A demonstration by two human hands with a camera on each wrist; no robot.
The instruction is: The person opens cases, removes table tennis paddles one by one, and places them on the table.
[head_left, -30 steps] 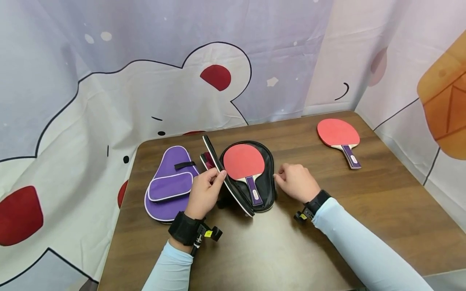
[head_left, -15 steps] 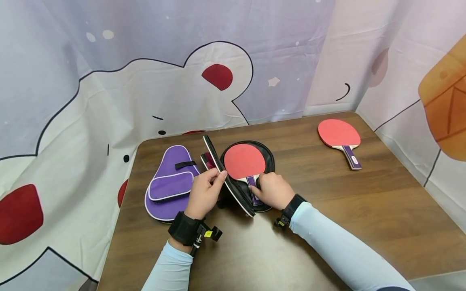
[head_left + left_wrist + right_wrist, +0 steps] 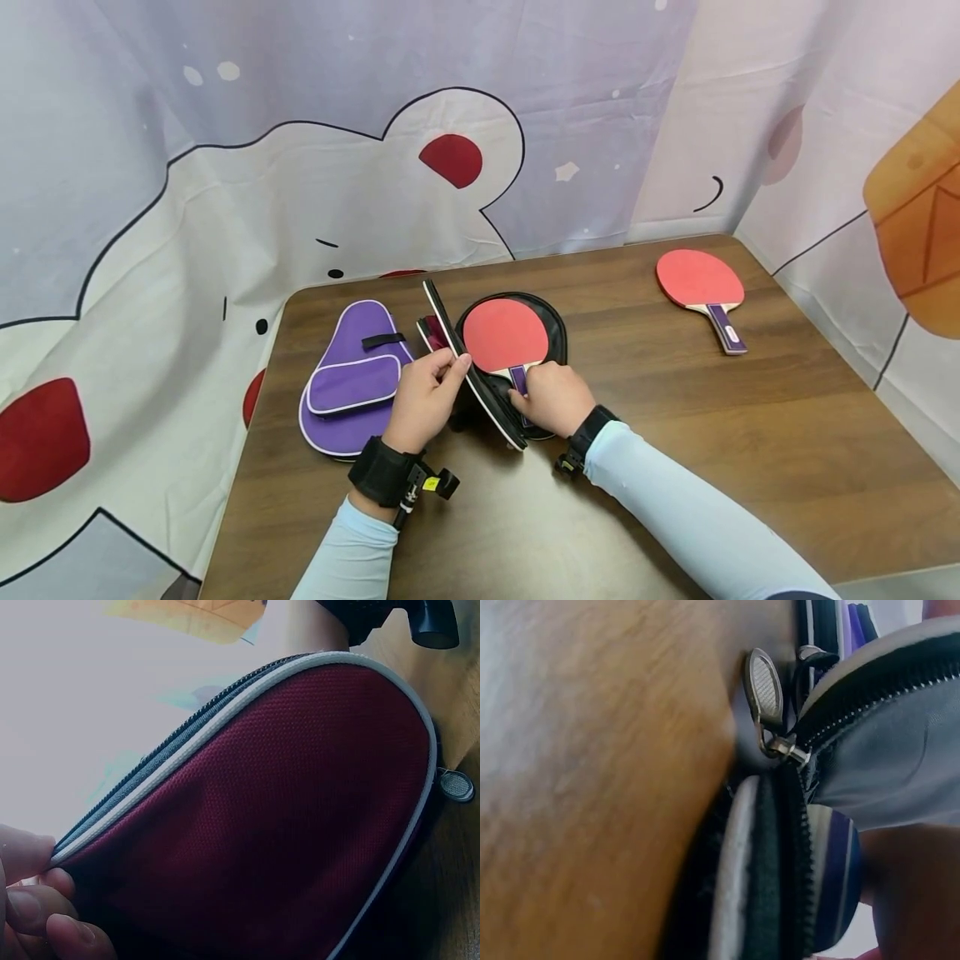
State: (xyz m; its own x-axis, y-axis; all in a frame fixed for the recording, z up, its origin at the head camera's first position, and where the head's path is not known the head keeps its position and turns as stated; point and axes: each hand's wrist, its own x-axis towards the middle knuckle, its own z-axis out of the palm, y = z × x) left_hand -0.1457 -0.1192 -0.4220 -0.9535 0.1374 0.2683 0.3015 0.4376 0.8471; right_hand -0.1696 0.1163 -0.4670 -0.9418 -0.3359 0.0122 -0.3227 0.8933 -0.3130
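A dark red zip case, its open flap (image 3: 491, 406) tilted up and its black-lined half (image 3: 557, 329) flat on the table, lies between my hands. My left hand (image 3: 422, 402) pinches the flap's white-piped edge between thumb and fingers. The maroon outer fabric (image 3: 285, 787) fills the left wrist view. Inside the lined half rests a red table tennis paddle (image 3: 506, 335) with a purple handle. My right hand (image 3: 557, 398) grips that handle, covering most of it. In the right wrist view the handle's end (image 3: 834, 881) shows beside the zipper, near a metal zipper pull (image 3: 765, 686).
A purple paddle case (image 3: 363, 329) with a front pocket and black strap lies left of the red case. Another red paddle (image 3: 699, 277) lies at the table's back right. Printed curtains (image 3: 300, 192) hang behind the wooden table (image 3: 750, 417).
My right hand has moved left from beside the case onto the handle of the paddle inside it and taken hold. The left hand keeps its pinch on the flap.
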